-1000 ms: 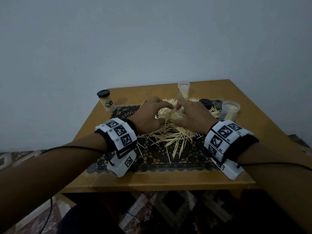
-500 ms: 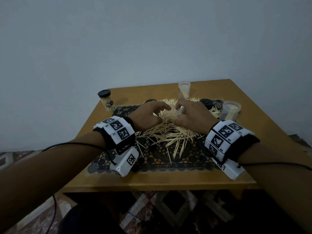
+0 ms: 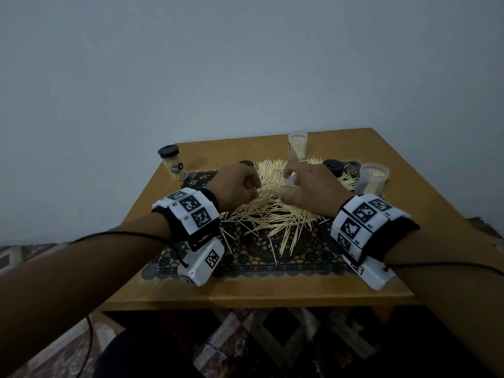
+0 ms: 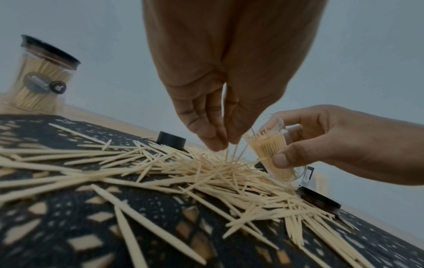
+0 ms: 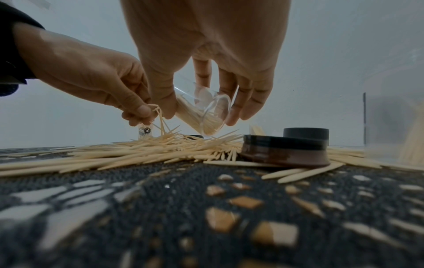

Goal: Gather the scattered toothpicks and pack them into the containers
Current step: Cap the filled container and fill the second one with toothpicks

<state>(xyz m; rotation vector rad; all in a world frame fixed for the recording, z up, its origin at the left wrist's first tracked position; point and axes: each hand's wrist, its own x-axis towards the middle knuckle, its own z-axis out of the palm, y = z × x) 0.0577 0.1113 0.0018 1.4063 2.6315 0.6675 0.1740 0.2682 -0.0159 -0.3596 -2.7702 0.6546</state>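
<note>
A heap of pale toothpicks (image 3: 267, 214) lies spread over a black lace mat (image 3: 253, 252) on the wooden table. My left hand (image 3: 237, 186) pinches a few toothpicks (image 5: 160, 123) just above the heap, fingertips (image 4: 218, 145) pointing down. My right hand (image 3: 311, 186) grips a small clear container (image 4: 273, 154) partly filled with toothpicks, tilted with its mouth toward the left hand (image 5: 135, 110). The same container (image 5: 201, 112) shows between the thumb and fingers of the right hand.
A lidded jar of toothpicks (image 3: 173, 166) stands at the back left. Two open clear containers stand at the back (image 3: 297, 145) and the right (image 3: 372, 178). Black lids (image 3: 334, 166) lie on the mat by the heap. The table's front edge (image 3: 259, 298) is near my wrists.
My left hand went from spread over the heap to a closed pinch on a few toothpicks and drew back slightly. The right hand kept its hold on the clear container.
</note>
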